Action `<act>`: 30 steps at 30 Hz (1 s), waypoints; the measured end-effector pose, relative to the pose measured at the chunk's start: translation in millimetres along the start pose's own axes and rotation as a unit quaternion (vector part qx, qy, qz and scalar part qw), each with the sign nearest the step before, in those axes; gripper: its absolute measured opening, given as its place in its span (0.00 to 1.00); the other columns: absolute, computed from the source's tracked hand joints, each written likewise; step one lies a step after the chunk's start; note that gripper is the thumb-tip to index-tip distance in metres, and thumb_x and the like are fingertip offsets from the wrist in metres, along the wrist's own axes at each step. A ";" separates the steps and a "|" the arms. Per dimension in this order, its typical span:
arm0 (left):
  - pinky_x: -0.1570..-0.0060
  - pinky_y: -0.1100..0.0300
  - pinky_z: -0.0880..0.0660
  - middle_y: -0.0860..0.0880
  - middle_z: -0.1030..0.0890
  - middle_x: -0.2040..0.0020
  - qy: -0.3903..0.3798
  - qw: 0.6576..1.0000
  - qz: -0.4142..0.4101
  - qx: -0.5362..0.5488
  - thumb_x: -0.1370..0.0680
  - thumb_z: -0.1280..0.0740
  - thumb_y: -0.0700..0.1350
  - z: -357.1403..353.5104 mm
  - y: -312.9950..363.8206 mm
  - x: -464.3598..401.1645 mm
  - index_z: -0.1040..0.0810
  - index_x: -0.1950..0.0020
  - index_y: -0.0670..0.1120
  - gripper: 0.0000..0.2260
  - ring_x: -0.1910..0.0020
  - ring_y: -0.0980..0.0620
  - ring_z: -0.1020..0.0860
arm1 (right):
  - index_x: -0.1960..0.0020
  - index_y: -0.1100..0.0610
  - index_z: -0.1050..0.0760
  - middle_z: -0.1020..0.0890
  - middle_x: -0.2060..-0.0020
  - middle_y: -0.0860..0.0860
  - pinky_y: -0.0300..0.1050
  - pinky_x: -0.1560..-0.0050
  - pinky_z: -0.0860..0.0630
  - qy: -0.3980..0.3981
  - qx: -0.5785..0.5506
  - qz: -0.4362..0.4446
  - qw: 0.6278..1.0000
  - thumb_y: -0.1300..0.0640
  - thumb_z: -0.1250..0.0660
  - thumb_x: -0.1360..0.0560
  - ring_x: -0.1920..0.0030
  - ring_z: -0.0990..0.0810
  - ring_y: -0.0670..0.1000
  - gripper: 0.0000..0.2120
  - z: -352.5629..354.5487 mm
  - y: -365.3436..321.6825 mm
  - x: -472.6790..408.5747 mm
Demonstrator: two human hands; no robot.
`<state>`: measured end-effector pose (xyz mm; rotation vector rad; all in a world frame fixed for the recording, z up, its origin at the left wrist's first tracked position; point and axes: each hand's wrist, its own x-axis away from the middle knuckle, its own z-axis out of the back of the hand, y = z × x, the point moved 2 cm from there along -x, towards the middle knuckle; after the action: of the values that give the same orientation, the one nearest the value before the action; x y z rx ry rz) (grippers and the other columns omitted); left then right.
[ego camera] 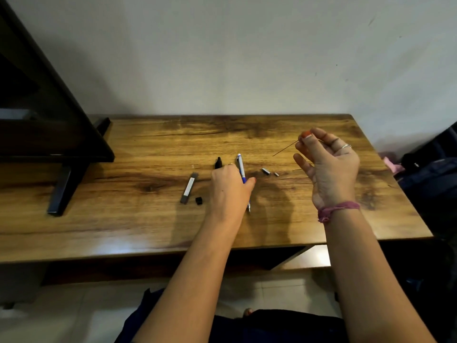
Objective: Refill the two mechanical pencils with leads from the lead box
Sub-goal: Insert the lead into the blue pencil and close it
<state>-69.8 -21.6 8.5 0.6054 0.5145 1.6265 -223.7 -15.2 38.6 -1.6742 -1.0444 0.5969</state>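
Note:
On the wooden table (123, 219) my left hand (228, 186) grips a white and blue mechanical pencil (241, 167), whose tip pokes out below the hand. A black pencil (218, 162) lies just left of it, mostly hidden behind that hand. My right hand (326, 167) is raised above the table's right side and pinches a thin lead (284, 149) between thumb and forefinger. The grey lead box (189, 187) lies left of my left hand, with its small black cap (198, 200) beside it. A metal pencil cap (266, 171) and a small eraser piece (276, 174) lie between my hands.
A black monitor (44, 115) on a stand (61, 189) fills the table's left end. A grey wall runs behind the table. Dark bags (430, 177) and pink cloth sit past the right edge. The table's near edge (222, 248) is in front of my lap.

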 end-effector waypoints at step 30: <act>0.59 0.62 0.20 0.55 0.16 0.63 -0.064 0.936 -0.079 0.337 0.31 0.23 0.40 31.7 0.0 24.6 0.17 0.58 0.51 0.08 0.63 0.61 0.19 | 0.54 0.51 0.21 0.16 0.62 0.47 0.36 0.65 0.25 0.007 0.120 0.184 0.976 0.57 0.27 0.28 0.63 0.18 0.43 0.05 -13.2 -61.7 23.9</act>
<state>-51.6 2.4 35.0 1.1368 1.0094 1.2278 -222.9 4.5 103.0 -1.6601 -0.6225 0.9113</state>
